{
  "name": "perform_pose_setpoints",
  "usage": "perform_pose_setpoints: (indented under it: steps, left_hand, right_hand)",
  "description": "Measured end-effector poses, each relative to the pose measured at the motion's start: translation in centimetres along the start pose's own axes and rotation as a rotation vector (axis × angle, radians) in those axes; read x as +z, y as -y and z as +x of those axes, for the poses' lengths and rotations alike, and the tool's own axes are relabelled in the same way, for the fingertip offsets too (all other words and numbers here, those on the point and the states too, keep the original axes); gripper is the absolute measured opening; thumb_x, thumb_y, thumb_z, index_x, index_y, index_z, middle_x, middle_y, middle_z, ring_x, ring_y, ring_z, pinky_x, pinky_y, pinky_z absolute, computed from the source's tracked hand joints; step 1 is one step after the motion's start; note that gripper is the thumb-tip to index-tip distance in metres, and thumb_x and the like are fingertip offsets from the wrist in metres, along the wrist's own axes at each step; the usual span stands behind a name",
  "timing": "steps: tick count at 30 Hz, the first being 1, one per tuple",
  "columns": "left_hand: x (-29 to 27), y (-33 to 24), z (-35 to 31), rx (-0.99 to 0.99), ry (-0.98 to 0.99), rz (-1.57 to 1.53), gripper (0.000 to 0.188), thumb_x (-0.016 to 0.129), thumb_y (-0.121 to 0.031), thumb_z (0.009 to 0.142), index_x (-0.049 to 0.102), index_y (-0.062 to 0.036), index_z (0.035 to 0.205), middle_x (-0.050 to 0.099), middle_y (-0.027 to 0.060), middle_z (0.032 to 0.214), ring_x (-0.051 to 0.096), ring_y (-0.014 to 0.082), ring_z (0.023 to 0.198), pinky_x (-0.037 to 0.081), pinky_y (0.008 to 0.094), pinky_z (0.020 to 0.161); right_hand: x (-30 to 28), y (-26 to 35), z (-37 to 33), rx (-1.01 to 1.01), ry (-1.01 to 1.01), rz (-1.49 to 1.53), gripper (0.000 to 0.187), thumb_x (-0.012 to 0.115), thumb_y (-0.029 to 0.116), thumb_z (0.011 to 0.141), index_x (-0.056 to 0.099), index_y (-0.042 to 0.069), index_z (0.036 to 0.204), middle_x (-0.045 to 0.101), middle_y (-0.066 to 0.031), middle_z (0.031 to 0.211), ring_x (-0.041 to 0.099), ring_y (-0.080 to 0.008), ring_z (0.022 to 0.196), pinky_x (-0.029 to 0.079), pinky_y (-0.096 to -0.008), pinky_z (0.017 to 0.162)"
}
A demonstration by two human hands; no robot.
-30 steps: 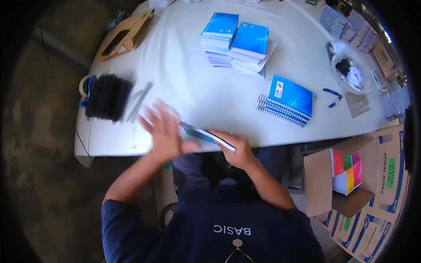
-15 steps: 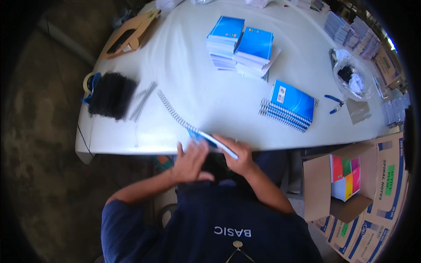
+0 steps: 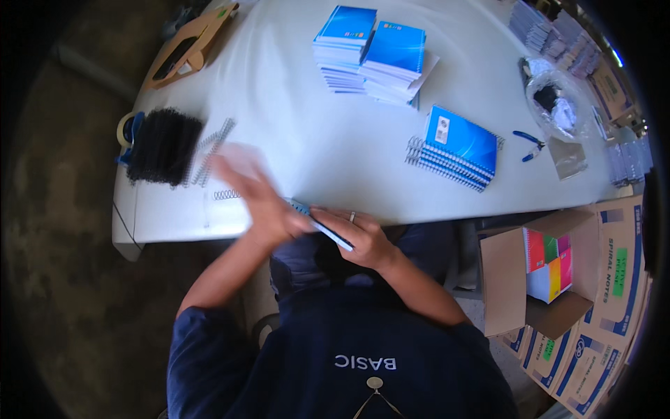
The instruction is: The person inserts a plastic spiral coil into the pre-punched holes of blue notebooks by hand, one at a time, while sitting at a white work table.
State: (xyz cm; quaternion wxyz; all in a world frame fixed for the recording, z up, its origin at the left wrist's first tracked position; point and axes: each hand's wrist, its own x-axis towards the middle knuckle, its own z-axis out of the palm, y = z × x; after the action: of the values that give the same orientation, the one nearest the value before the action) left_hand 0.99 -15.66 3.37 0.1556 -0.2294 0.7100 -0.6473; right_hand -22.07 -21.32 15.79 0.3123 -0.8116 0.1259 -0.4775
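My right hand (image 3: pixel 364 239) grips a thin blue-covered notebook (image 3: pixel 329 232) on edge at the front of the table, its punched strip facing up and left. My left hand (image 3: pixel 259 199) is over the notebook's left end; its fingers are motion-blurred but stretched out, with the thumb apart and near the punched strip. From behind the left hand a wire coil (image 3: pixel 227 195) sticks out to the left, its other end hidden. Loose coils (image 3: pixel 213 150) lie beyond, beside a dense black pile of coils (image 3: pixel 165 146).
Two stacks of blue-covered notebooks (image 3: pixel 394 49) stand at the back. Coil-bound blue notebooks (image 3: pixel 460 143) lie at the right, near blue-handled pliers (image 3: pixel 528 146). A tape dispenser (image 3: pixel 128 136) and cardboard piece (image 3: pixel 202 42) sit left. An open carton (image 3: pixel 504 286) holds colourful notebooks.
My left hand has swung up and left, now covering part of the coil. The coil has turned from slanting to nearly level. My right hand has shifted slightly left, still holding the notebook.
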Motion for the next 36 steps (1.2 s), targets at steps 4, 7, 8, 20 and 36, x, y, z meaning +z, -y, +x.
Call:
perform_pose_setpoints:
  steps: [4,7,8,20,36]
  left_hand:
    - [-5.8,10.3,5.9,-0.528,-0.339,-1.166,0.111,0.038,-0.078,0.075,0.018,0.0112,0.138,0.024,0.0386,0.137,0.035,0.0509,0.124,0.019,0.0659,0.102]
    - [0.2,6.0,2.6,-0.591,-0.352,-0.83,0.113,0.043,-0.078,0.072,0.02,0.0121,0.137,0.025,0.0383,0.137,0.031,0.058,0.122,0.015,0.0689,0.1]
    - [2.4,4.3,1.1,-0.578,-0.418,-0.773,0.114,0.046,-0.078,0.071,0.022,0.0126,0.136,0.025,0.0385,0.136,0.029,0.061,0.121,0.014,0.07,0.099]
    - [-6.6,7.2,7.0,-0.646,-0.318,-1.387,0.109,0.041,-0.08,0.072,0.024,0.006,0.138,0.026,0.0326,0.137,0.027,0.054,0.123,0.02,0.0671,0.098]
    - [-0.2,18.3,13.4,-1.171,0.382,-1.285,0.04,0.055,-0.015,0.09,0.045,-0.0128,0.129,0.054,0.0126,0.112,0.064,0.0214,0.075,0.051,0.0329,0.06]
  right_hand:
    - [-1.5,-1.0,-0.1,0.069,-0.068,-0.022,0.048,0.058,-0.007,0.071,0.057,0.001,0.118,0.062,-0.0168,0.112,0.063,-0.0295,0.098,0.051,-0.0357,0.084]
    - [-0.5,-0.6,-0.1,-0.055,0.029,0.006,0.045,0.058,-0.004,0.076,0.055,0.002,0.12,0.062,-0.0173,0.112,0.064,-0.031,0.096,0.051,-0.0367,0.084]
    - [-0.2,-0.3,0.0,0.005,0.033,0.03,0.047,0.058,-0.004,0.075,0.055,0.002,0.121,0.062,-0.0175,0.112,0.064,-0.0313,0.096,0.051,-0.0371,0.083]
    - [-0.7,-0.7,-0.7,0.107,0.045,0.083,0.068,0.06,0.003,0.079,0.03,0.003,0.14,0.061,-0.0172,0.115,0.063,-0.0309,0.1,0.05,-0.0374,0.084]
    - [0.7,0.3,1.9,-0.094,0.126,-0.194,0.005,0.051,0.006,0.084,0.046,0.004,0.084,0.061,-0.0115,0.072,0.062,-0.0308,0.07,0.05,-0.0387,0.063]
